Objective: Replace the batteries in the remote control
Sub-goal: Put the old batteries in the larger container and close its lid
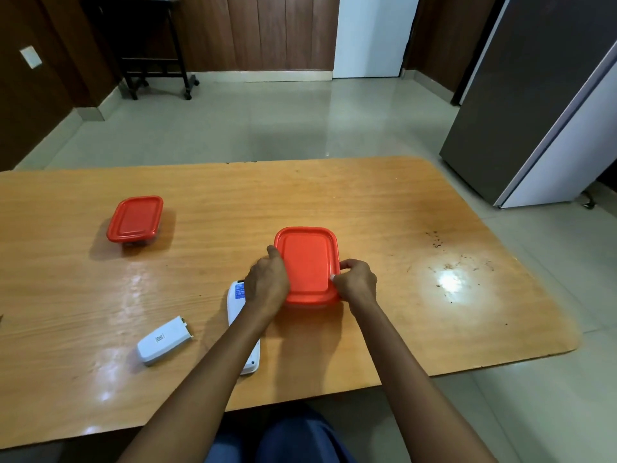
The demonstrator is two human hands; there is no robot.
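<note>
A red-lidded container (pixel 307 262) sits in the middle of the wooden table (pixel 384 208). My left hand (pixel 267 282) grips its left edge, thumb up along the rim. My right hand (pixel 355 282) pinches the lid's right edge. The white remote control (pixel 235 305) lies face down just left of the container, mostly hidden under my left forearm; its lower end (pixel 252 362) shows near the table's front. The remote's white battery cover (pixel 165 340) lies apart to the left. No batteries are visible.
A second, smaller red-lidded container (pixel 135 218) stands at the back left of the table. Dark crumbs or stains (pixel 434 240) mark the right side. A grey refrigerator (pixel 541 105) stands on the floor to the right, beyond the table.
</note>
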